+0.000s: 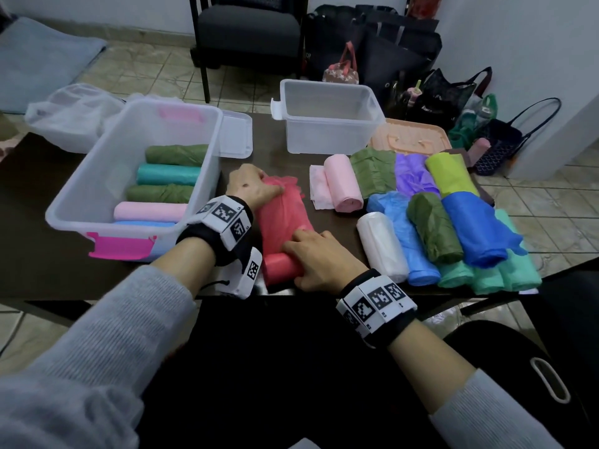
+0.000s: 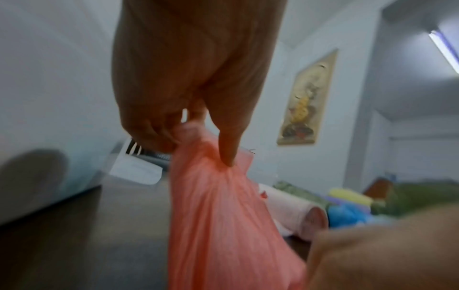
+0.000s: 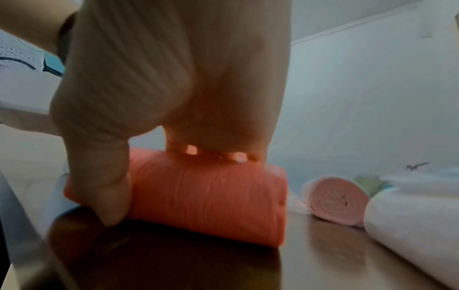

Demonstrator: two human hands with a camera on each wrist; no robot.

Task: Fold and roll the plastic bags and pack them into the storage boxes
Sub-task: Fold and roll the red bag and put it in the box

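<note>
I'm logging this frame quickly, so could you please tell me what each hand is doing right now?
Left hand: pinching the loose far end of the red bag.
Right hand: gripping the bag's rolled end.

No readable text; wrist bands [image 1: 223, 218] carry only black-and-white square marker patterns.

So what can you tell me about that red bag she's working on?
The red plastic bag is thin, crinkled film lying on the dark table, half rolled. Its near end forms a tight roll, gripped by the right hand. The left hand pinches the bunched far end beside the storage box.
</note>
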